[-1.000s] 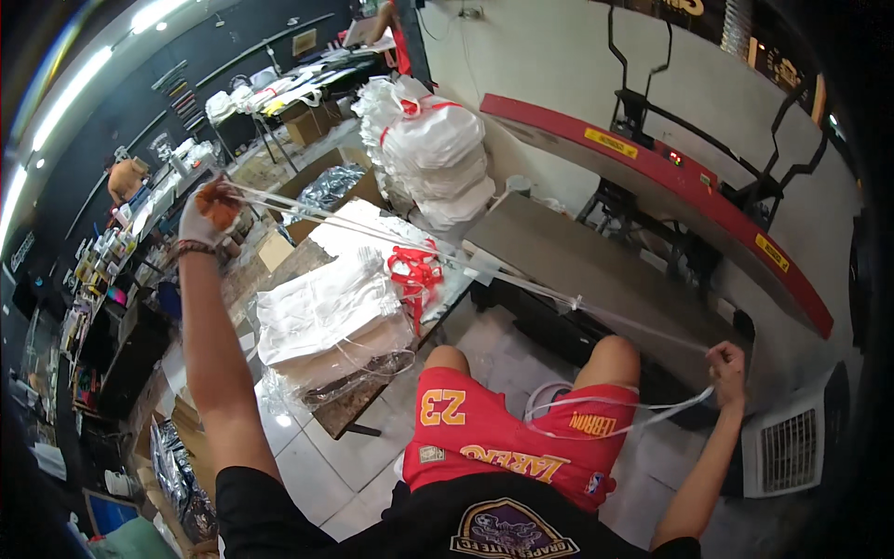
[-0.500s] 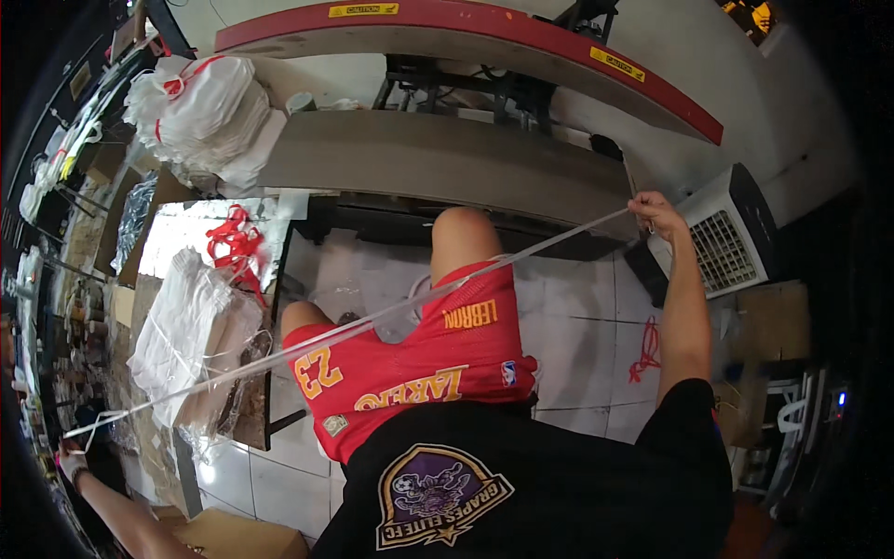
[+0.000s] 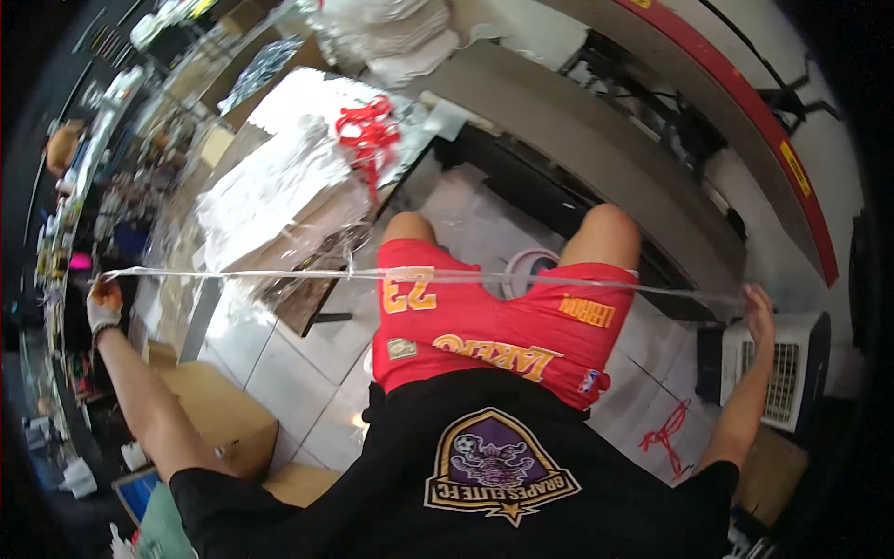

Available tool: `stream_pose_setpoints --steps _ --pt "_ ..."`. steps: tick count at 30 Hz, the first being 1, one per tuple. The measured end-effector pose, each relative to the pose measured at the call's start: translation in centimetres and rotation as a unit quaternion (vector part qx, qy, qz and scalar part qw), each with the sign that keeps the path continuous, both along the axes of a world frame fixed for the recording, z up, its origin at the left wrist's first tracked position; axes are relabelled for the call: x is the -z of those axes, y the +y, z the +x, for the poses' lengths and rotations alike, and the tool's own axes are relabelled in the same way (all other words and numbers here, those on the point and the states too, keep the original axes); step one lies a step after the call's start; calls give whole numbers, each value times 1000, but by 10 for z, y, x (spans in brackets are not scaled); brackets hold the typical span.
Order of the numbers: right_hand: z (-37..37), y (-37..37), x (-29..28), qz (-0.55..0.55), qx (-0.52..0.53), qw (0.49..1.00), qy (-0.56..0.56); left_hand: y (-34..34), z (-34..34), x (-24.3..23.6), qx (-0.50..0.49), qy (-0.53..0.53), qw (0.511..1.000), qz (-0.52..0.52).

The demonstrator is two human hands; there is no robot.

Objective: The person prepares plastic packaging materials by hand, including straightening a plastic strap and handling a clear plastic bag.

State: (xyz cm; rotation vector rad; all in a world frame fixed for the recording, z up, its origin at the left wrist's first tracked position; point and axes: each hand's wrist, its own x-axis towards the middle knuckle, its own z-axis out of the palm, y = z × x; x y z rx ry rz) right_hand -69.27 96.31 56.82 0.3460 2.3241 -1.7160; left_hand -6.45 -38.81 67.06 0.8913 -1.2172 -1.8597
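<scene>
For an even stretch, the white strip (image 3: 307,274) in front of the red shorts (image 3: 494,315) should run straight and untwisted, the left hand (image 3: 104,300) clamping its end with fingers together, while the right hand's (image 3: 761,315) blurred fingers I cannot tell.

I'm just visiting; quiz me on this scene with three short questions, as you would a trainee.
1. What is stretched between the left hand and the right hand?
2. True or false: the red strands on the floor are to the person's left.
3. Beside the white pile on the table lies: (a) a blue bottle; (b) a red ribbon tangle; (c) a green plate.

Key: 1. a pale strip; 2. false; 3. b.
</scene>
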Motion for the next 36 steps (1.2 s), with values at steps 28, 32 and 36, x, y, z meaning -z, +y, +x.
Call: stream_pose_setpoints --steps 28,32,36 --pt "-143 106 20 149 93 979 104 174 62 33 -317 -39 922 216" --pt "-28 160 35 -20 155 987 32 107 -32 46 -214 -100 965 113" --pt "-46 60 8 -38 54 996 -64 151 65 113 -216 -253 941 62"
